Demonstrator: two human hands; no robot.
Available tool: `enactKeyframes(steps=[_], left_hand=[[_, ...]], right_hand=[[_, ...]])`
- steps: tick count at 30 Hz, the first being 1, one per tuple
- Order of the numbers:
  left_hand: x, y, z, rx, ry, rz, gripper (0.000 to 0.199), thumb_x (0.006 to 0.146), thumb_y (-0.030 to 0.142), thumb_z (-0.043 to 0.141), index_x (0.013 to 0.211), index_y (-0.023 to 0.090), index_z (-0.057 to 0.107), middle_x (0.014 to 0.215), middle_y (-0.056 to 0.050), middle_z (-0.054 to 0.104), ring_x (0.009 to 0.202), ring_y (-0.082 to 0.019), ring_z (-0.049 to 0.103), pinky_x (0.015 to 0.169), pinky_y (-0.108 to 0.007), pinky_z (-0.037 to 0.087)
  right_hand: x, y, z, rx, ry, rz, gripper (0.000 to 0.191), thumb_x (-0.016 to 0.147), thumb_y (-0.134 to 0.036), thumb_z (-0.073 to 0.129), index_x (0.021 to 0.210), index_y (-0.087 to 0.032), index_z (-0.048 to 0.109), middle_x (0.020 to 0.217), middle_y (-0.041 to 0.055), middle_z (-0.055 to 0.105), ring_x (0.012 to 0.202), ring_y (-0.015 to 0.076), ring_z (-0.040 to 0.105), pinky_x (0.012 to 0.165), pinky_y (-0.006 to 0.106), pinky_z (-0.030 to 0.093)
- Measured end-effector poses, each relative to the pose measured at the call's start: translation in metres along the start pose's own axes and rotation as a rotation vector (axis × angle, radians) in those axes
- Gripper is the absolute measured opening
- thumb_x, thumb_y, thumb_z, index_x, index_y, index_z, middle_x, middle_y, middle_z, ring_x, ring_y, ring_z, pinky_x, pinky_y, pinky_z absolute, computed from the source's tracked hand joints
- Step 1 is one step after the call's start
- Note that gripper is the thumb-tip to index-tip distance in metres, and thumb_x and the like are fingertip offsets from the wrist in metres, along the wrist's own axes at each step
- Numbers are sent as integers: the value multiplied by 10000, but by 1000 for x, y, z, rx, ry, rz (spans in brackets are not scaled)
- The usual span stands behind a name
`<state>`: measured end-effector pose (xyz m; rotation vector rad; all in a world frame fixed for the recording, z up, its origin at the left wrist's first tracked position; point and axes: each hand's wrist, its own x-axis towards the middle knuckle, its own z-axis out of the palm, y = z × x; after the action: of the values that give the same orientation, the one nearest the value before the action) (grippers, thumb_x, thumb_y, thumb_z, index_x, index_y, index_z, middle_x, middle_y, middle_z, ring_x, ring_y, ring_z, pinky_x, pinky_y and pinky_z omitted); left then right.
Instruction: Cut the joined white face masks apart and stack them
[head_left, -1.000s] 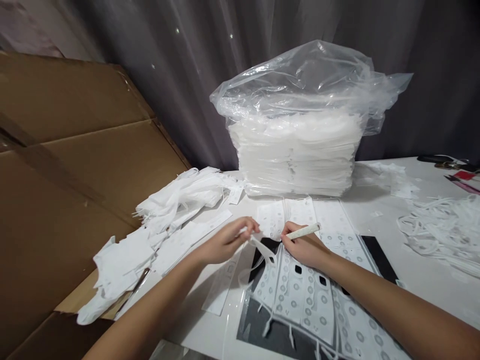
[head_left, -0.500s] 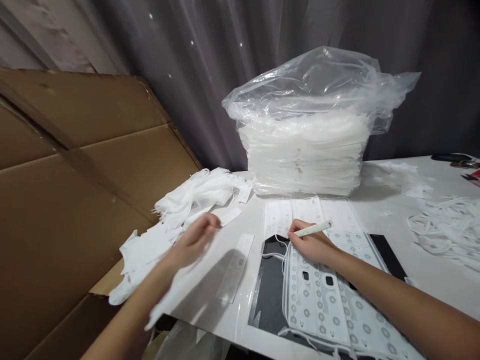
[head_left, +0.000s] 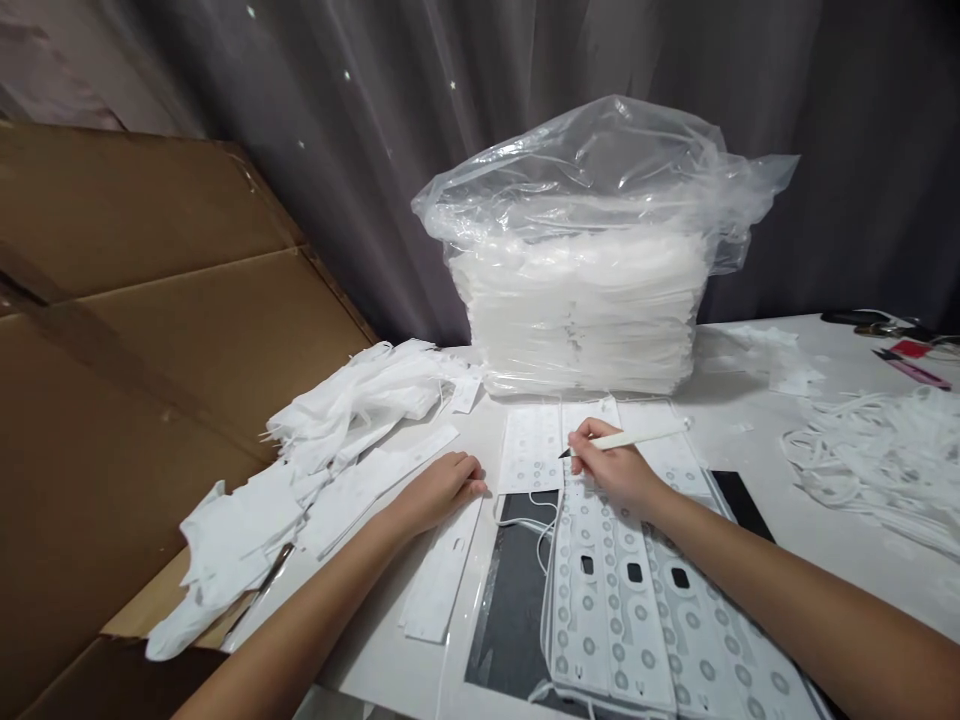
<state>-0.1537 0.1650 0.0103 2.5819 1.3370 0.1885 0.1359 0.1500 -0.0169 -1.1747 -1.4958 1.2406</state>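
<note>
1. While the right hand (head_left: 604, 455) grips a slim white pen-shaped tool (head_left: 637, 437), its dark point meets or hovers just above the far part of the printed white sheets (head_left: 649, 620); which of the two, I cannot tell.
2. Those sheets lie near and right of centre on the counter (head_left: 754, 460), mostly over a black mat (head_left: 506, 590), with thin white trim (head_left: 525, 522) looping beside their left edge.
3. The left hand (head_left: 446, 485) rests, fingers bent, at the far end of a white strip (head_left: 439, 585); whether it pinches anything is hidden.
4. As I judge it, the sheets could slide or ruck up, since the left hand is not bracing them and only the right one bears on them.
5. The tool's point could stray off its line if the loose trim snags it, or mark the wrong layer where sheets overlap.
6. Counted: two hands, one tool, one mat, one clear plastic bag (head_left: 574, 310) at the far side, one cardboard box (head_left: 150, 350) at left, and three dark openings visible in the sheets. The stacked sheets, the scraps (head_left: 352, 400) at left and the tangled strips (head_left: 892, 465) at right defy counting.
</note>
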Motion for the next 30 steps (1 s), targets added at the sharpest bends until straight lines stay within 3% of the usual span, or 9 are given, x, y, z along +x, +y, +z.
enactKeyframes(steps=[4,8,13,16,19,23,30], left_hand=[[15,-11,0,26,34,37,415,959,483,334,820,175,575,807,-49,543,707,-183,532,654,-287,421],[35,-11,-9,19,57,102,342,947,422,402,812,169,589,859,-54,551,696,-169,546,639,-278,426],[53,35,-8,-32,108,234,264,943,369,464,873,171,623,972,-90,562,906,-218,557,801,-347,447],[58,70,8,-76,82,319,166,896,343,575,893,193,648,1026,-78,576,950,-205,557,838,-333,448],[63,93,27,-102,63,352,72,837,266,657,877,208,673,1026,-56,600,936,-199,574,837,-332,445],[69,102,42,-112,86,313,42,808,170,656,826,187,690,980,-54,608,901,-206,586,818,-348,440],[67,108,47,-145,93,221,48,802,136,634,805,169,669,914,-40,561,823,-170,562,756,-307,463]], right_hand=[[12,4,-22,-24,64,39,462,887,-567,378,641,-198,508,468,-36,409,460,121,445,461,241,339],[13,9,-31,-94,-36,64,438,843,-534,496,567,-195,518,403,-54,341,399,108,370,431,248,304],[10,11,-28,-167,-130,51,392,855,-464,494,572,-194,524,411,-41,407,416,113,402,449,248,321],[10,10,-27,-201,-137,24,376,868,-437,468,583,-196,518,428,-43,410,440,117,415,475,251,330],[10,10,-27,-228,-142,-5,364,868,-416,462,582,-197,510,440,-41,414,465,123,424,487,253,327],[11,11,-27,-255,-144,-27,349,868,-400,456,596,-195,535,458,-33,443,499,133,448,506,255,339],[12,11,-26,-305,-130,-20,356,866,-385,456,566,-201,503,458,-30,457,510,138,457,522,260,339]])
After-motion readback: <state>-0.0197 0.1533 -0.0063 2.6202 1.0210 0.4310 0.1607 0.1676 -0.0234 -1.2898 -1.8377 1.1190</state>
